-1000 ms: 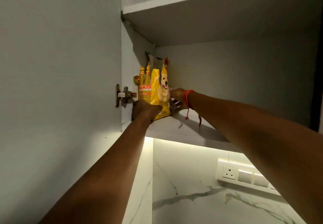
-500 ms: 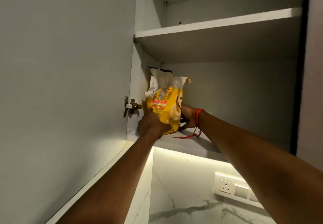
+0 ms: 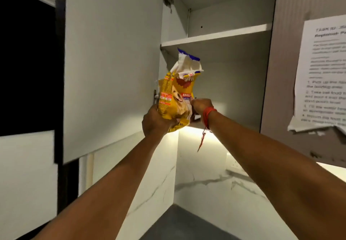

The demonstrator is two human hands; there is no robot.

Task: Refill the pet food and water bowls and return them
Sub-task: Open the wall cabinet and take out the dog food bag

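Observation:
A yellow pet food bag [image 3: 176, 97] with a dog's picture and a crumpled, opened white top is held up in front of the open wall cabinet. My left hand [image 3: 157, 122] grips its bottom left corner from below. My right hand [image 3: 201, 105], with a red thread on the wrist, holds the bag's right side. The bag is off the cabinet's lower shelf [image 3: 198, 125], just at its front edge. No bowls are in view.
The cabinet door [image 3: 112, 61] stands open to the left of my hands. An upper shelf [image 3: 215, 37] is above the bag. A printed paper sheet [image 3: 322, 74] hangs on the panel at right. A marble backsplash [image 3: 215, 179] and dark countertop [image 3: 183, 224] lie below.
The bag has come off the lower shelf and out toward me, held in both hands. My view has pulled back and shifted, showing the paper sheet and countertop.

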